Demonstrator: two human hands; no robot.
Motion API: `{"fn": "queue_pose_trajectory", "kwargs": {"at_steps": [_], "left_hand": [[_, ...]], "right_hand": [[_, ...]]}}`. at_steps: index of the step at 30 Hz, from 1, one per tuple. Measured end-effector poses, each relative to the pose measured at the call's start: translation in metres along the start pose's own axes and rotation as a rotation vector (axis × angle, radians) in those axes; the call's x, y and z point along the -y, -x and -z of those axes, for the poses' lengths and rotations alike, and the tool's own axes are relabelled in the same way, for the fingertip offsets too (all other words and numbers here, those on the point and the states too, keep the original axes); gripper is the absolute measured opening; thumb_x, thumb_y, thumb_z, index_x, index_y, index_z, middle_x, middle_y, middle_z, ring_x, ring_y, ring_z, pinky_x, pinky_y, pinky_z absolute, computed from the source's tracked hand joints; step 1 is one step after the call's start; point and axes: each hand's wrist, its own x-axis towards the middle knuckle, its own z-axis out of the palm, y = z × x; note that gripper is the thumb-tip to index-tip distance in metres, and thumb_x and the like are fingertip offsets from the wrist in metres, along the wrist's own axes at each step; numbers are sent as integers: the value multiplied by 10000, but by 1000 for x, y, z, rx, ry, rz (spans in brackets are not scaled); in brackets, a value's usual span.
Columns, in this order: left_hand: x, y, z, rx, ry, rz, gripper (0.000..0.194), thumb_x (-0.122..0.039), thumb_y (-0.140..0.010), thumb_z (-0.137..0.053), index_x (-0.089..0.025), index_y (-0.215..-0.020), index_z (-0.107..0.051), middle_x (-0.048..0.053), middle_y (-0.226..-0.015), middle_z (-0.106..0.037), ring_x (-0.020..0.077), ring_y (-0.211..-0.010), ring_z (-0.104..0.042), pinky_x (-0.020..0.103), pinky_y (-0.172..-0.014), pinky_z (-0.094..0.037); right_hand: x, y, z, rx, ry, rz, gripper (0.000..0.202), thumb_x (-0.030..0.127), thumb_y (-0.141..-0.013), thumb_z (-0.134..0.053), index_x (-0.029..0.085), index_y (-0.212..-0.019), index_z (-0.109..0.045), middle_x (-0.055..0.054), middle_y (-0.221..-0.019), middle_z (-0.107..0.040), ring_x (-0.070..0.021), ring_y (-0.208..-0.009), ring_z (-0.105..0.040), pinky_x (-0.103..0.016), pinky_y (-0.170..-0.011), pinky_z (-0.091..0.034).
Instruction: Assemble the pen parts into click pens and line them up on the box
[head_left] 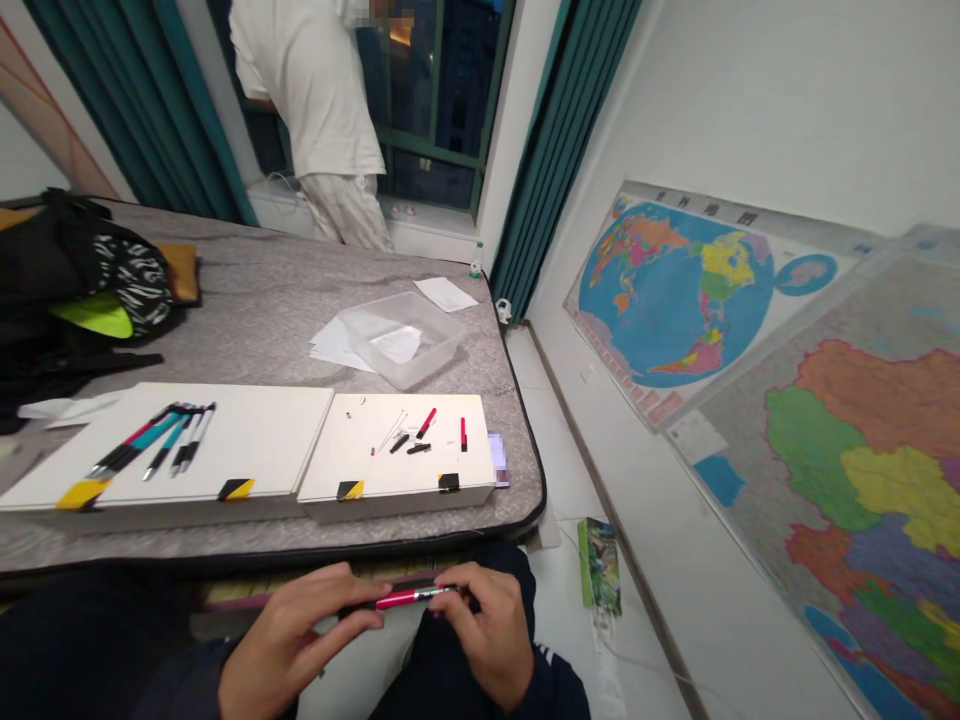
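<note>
A red pen (405,599) lies level between my two hands, in front of the table edge and above my lap. My left hand (300,635) pinches its left end between thumb and fingers. Around the right end, near a silvery part, close the thumb and fingers of my right hand (491,625). On the right white box (322,470) lie small red and black pen parts (425,423) and thin clear pieces. Several pens, black, teal, red and silver (161,440), rest side by side on the left white box (262,430).
Behind the boxes, a clear plastic bin (412,360) stands on papers (330,343) on the table (255,270). A black bag (60,270) is at the left, a bottle (476,262) at the far corner. A person in white (315,90) stands by the window.
</note>
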Motion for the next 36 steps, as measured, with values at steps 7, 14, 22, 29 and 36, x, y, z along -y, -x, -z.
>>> {"fn": "queue_pose_trajectory", "kwargs": {"at_steps": [7, 14, 22, 29, 36], "left_hand": [[3, 33, 29, 1, -128, -142, 208, -206, -974, -552, -228, -1146, -665, 34, -931, -803, 166, -720, -718, 239, -692, -568], [33, 94, 56, 57, -336, -104, 302, -217, -939, -537, -283, -1216, -637, 1, -1070, -792, 194, -892, -761, 238, -824, -601], [37, 126, 65, 84, -173, 114, 151, -274, -901, -632, -305, -1003, -738, -7, -805, -745, 160, -701, -715, 182, -651, -570], [31, 136, 77, -111, -110, 210, 192, -399, -907, -632, -268, -997, -741, 17, -840, -761, 174, -772, -736, 180, -703, -581], [5, 139, 70, -227, 248, 400, 219, -383, -930, -602, -283, -1113, -670, -1, -918, -809, 151, -705, -759, 168, -705, -584]], "right_hand": [[13, 5, -49, 78, -11, -108, 318, 431, -938, -555, 192, -760, -667, 30, -506, -579, -109, -456, -562, -199, -481, -390], [30, 11, -118, 70, 163, 109, 388, 533, -886, -597, 209, -689, -682, -17, -601, -648, -152, -581, -599, -243, -584, -423], [43, 21, -139, 188, 175, 170, 420, 605, -874, -576, 210, -797, -697, -19, -594, -640, -157, -572, -598, -243, -574, -426], [62, 8, -138, 247, -161, 109, 640, 762, -827, -465, 192, -1028, -674, -62, -729, -689, -165, -608, -620, -250, -569, -470], [20, -98, -139, 0, 234, -26, 342, 430, -946, -511, 125, -1002, -657, -53, -763, -683, -157, -660, -627, -257, -649, -500]]}}
